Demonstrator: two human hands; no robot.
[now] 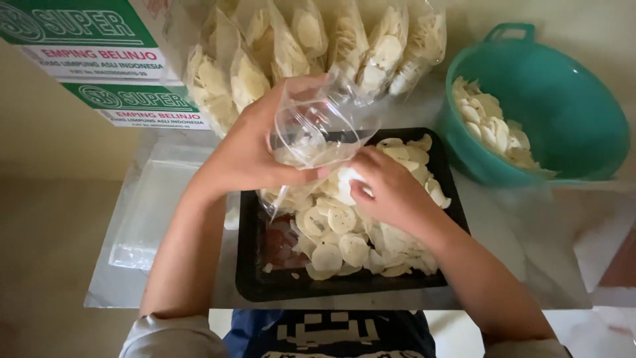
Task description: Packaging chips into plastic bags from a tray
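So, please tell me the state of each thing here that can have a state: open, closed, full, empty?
Clear plastic bag: open, held up by left hand, a few chips inside.
Right hand: gripping pale chips over the tray.
Black tray: partly covered with chips.
Teal basin: partly filled with chips.
Filled bags: packed with chips.

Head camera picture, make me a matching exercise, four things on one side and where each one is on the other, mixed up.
1. clear bag
2. black tray
3. teal basin
4. filled packets

a. far right
b. stacked at the back
c. held in the left hand
d. under the right hand, bearing loose chips

Pairs: 1-c, 2-d, 3-a, 4-b
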